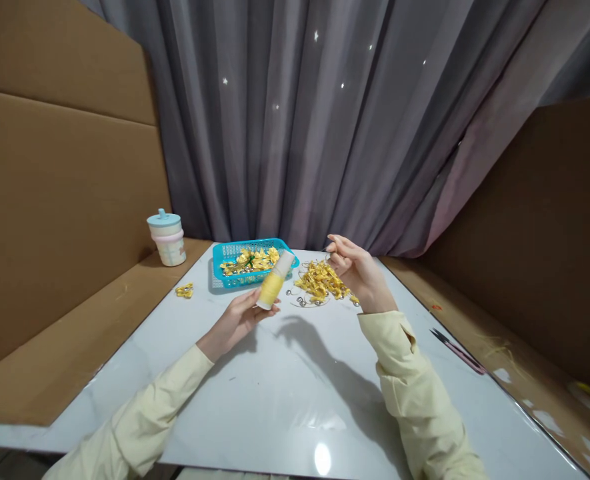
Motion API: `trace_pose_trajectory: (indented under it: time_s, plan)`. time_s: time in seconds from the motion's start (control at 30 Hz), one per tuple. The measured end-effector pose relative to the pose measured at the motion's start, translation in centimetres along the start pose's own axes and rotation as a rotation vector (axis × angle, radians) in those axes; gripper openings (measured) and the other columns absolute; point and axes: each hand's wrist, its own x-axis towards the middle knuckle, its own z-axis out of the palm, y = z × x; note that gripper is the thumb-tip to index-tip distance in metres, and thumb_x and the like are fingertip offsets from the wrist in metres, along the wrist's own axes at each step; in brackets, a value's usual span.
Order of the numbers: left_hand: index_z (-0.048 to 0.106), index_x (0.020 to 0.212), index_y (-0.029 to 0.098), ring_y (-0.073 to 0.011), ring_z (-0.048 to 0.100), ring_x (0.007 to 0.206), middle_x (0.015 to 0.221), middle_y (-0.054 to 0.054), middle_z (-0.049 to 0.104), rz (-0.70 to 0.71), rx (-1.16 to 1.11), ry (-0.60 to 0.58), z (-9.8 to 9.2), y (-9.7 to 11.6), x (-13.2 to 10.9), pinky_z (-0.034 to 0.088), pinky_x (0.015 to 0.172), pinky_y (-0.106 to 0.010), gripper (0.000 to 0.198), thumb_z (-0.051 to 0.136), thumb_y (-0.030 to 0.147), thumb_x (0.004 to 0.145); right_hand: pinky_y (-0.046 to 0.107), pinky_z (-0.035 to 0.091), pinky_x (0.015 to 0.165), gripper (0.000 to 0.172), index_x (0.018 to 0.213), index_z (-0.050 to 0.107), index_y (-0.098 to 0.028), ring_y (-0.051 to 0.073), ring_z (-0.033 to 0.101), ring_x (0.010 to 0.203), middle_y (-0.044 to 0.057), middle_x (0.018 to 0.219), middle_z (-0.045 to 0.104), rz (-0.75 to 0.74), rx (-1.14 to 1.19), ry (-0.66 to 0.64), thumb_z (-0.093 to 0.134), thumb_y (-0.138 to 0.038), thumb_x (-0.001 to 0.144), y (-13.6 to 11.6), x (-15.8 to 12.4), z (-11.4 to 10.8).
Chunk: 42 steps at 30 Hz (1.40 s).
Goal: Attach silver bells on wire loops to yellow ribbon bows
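My left hand [241, 320] grips the lower end of a yellow spool of thread [273, 283] with a pale top, tilted up to the right. Raised over the right side of the table, my right hand [357, 270] is closed in a pinch on a thin strand that runs left from its fingertips. Below that hand lies a pile of yellow pieces [321, 280] with thin wires and small silvery balls. Behind the spool, a blue basket [219, 255] holds more yellow pieces and some green bits.
A cup [167, 240] with a blue lid stands at the back left. A small yellow piece [185, 291] lies near it. Pink-handled scissors [459, 352] rest by the right edge. Cardboard walls [65, 200] flank the white table [275, 413], and a grey curtain [285, 133] hangs behind.
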Motion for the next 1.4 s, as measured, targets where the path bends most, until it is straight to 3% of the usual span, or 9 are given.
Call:
trace_pose_trajectory:
  time_s: [0.17,0.23,0.33,0.43,0.5,0.6,0.83,1.13,1.4]
  plan:
    - [0.065,0.094,0.007,-0.0174,0.064,0.070,0.083,-0.011,0.067,-0.174,-0.160,-0.052,0.4,-0.1,-0.5,0.051,0.066,-0.025,0.031,0.068,0.032,0.075,0.026,0.046,0.066,0.026,0.099,0.048,-0.019,0.015,0.063,0.079,0.006,0.088,0.068,-0.197,-0.662,0.099,0.053,-0.037,0.081,1.9,0.9,-0.6]
    - [0.064,0.093,0.007,-0.0184,0.065,0.071,0.084,-0.012,0.067,-0.178,-0.162,-0.076,0.5,0.0,-0.7,0.051,0.065,-0.025,0.031,0.069,0.031,0.074,0.028,0.044,0.066,0.020,0.093,0.047,-0.018,0.018,0.063,0.079,0.008,0.084,0.068,-0.251,-0.949,0.151,0.047,-0.036,0.084,2.5,1.2,-0.7]
    - [0.062,0.095,0.009,-0.0203,0.065,0.076,0.089,-0.011,0.066,-0.127,-0.107,-0.087,0.6,-0.1,-0.8,0.050,0.069,-0.027,0.029,0.066,0.031,0.077,0.027,0.038,0.064,0.015,0.077,0.049,-0.018,0.019,0.060,0.073,0.006,0.074,0.064,-0.288,-1.107,0.148,0.048,-0.032,0.085,2.8,0.5,0.4]
    - [0.059,0.099,0.011,-0.0223,0.065,0.084,0.096,-0.011,0.065,-0.071,-0.013,-0.066,0.6,-0.2,-0.8,0.049,0.075,-0.030,0.026,0.062,0.030,0.081,0.026,0.031,0.058,0.025,0.065,0.045,-0.018,0.017,0.055,0.064,0.004,0.066,0.059,-0.320,-1.276,0.015,0.048,-0.031,0.087,2.7,-1.4,2.9]
    - [0.057,0.102,0.013,-0.0233,0.065,0.087,0.097,-0.011,0.064,-0.051,0.037,-0.057,0.6,-0.3,-0.7,0.048,0.078,-0.032,0.026,0.060,0.029,0.082,0.025,0.026,0.052,0.029,0.069,0.046,-0.018,0.016,0.053,0.059,0.004,0.066,0.059,-0.338,-1.553,-0.187,0.041,-0.036,0.092,2.9,-2.9,4.7]
    - [0.055,0.107,0.015,-0.0229,0.065,0.086,0.099,-0.009,0.063,-0.032,0.080,-0.056,0.7,-0.5,-0.7,0.047,0.079,-0.033,0.029,0.061,0.028,0.082,0.026,0.018,0.048,0.033,0.079,0.049,-0.017,0.016,0.055,0.057,0.005,0.073,0.061,-0.337,-1.826,-0.297,0.032,-0.040,0.096,3.8,-4.2,6.4]
    - [0.054,0.111,0.015,-0.0204,0.065,0.082,0.095,-0.008,0.065,-0.025,0.013,-0.013,0.9,-0.5,-0.8,0.048,0.077,-0.030,0.031,0.061,0.025,0.082,0.027,0.017,0.049,0.019,0.085,0.050,-0.015,0.015,0.053,0.057,0.005,0.075,0.061,-0.409,-1.810,-0.360,0.035,-0.021,0.095,5.6,-3.4,5.5]
    - [0.064,0.089,0.008,-0.0166,0.063,0.073,0.084,-0.011,0.068,0.032,-0.285,0.130,0.4,1.2,-0.4,0.052,0.073,-0.026,0.018,0.062,0.021,0.078,0.025,0.021,0.049,0.028,0.069,0.045,-0.018,0.011,0.040,0.045,-0.001,0.054,0.047,-0.443,-1.631,-0.323,0.034,-0.024,0.094,6.3,-1.8,3.6]
    - [0.062,0.091,0.010,-0.0157,0.061,0.071,0.083,-0.009,0.066,0.082,-0.160,0.091,0.4,1.2,-0.5,0.050,0.072,-0.027,0.019,0.063,0.023,0.077,0.024,0.025,0.050,0.032,0.065,0.041,-0.020,0.011,0.043,0.048,-0.001,0.054,0.047,-0.444,-1.474,-0.294,0.033,-0.029,0.095,4.5,-2.1,4.0]
